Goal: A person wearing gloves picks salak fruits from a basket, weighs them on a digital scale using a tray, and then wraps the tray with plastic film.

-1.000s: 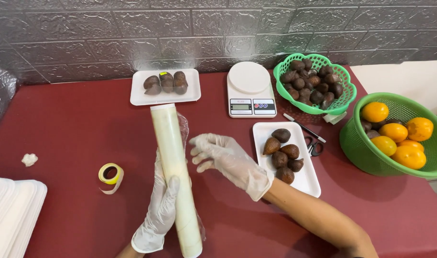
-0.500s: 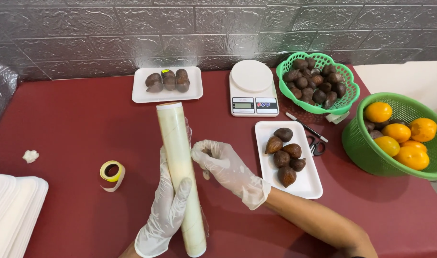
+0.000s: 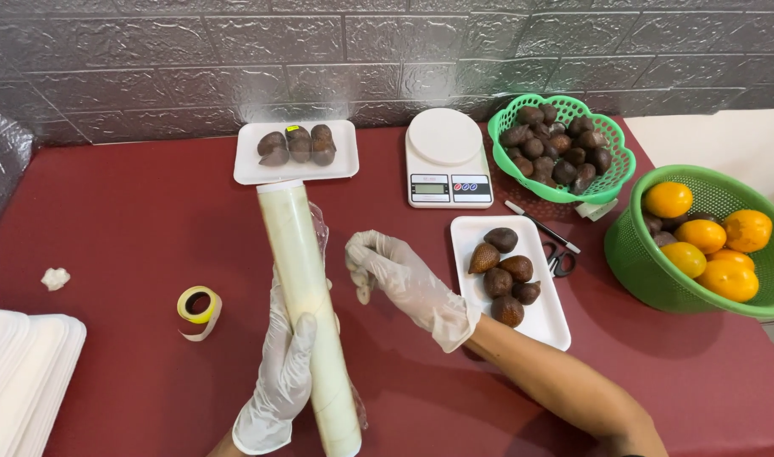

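Left hand (image 3: 287,364) grips the roll of cling film (image 3: 309,313), standing near the tabletop's front edge; right hand (image 3: 401,275), fingers curled, pinches at its loose film. Beyond them, the loaded tray of brown fruit (image 3: 509,279) looks unwrapped; a tray at the back edge (image 3: 295,151) looks wrapped.

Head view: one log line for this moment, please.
left hand: grips wrap roll | right hand: beside roll, holding nothing | near tray: five brown fruit | scale: bare
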